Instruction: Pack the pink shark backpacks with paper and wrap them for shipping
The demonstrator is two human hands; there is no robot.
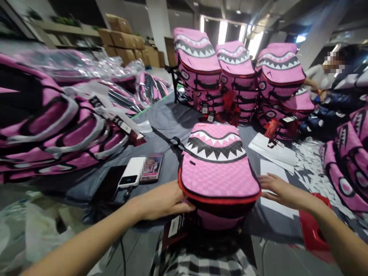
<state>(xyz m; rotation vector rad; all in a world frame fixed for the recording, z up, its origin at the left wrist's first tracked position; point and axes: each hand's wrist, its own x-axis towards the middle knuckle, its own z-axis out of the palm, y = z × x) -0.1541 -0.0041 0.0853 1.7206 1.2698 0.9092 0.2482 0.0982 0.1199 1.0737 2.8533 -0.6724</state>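
A pink backpack (220,180) with a black-and-white shark-teeth print and red edging lies in front of me at the table's near edge. My left hand (165,200) grips its left side, thumb low on the front and the other fingers partly hidden by the bag. At the opposite side my right hand (276,188) has its fingers stretched out, their tips at the bag's edge. From the bag's lower left hangs a dark tag (174,227) with a white label. A black strap (163,135) runs out behind it onto the grey cloth.
Stacked pink backpacks (198,57) stand at the back. More bags (54,126) pile up on the left, some in clear plastic. A white power bank (132,172) and a phone (152,167) lie left. White papers (273,153) and a red object (313,226) are right. Another person (322,76) stands beyond.
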